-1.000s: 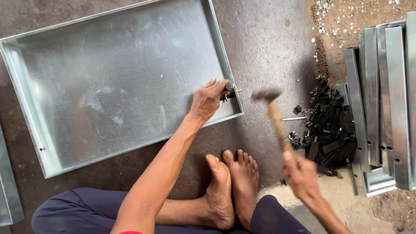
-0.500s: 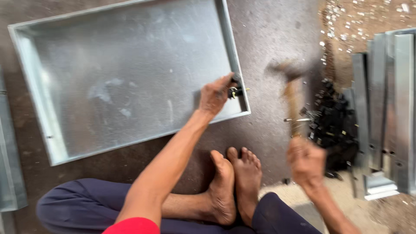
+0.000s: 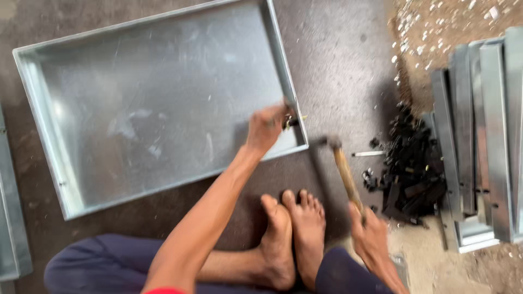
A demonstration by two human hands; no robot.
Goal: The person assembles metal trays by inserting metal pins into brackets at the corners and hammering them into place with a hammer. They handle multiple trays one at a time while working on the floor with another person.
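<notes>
Here the left hand (image 3: 265,128) pinches its fingers (image 3: 282,115) together on a small dark fastener (image 3: 293,121) at the near right corner of the shallow rectangular galvanised metal tray (image 3: 49,125) lying on the floor. The right hand (image 3: 370,231) is clamped around a wooden-handled hammer (image 3: 343,171), whose head hangs just beside that corner.

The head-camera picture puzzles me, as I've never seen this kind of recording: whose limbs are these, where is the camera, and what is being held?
The camera sits on a person's head and looks down, so you see their own arms, crossed legs and bare feet on the ground. A large shallow sheet-metal tray lies in front of them. The left hand pinches a small dark part at the tray's near right corner. The right hand grips a wooden-handled hammer, its head close to that corner. To the right lie a pile of small black pieces and a stack of folded metal channels.
</notes>
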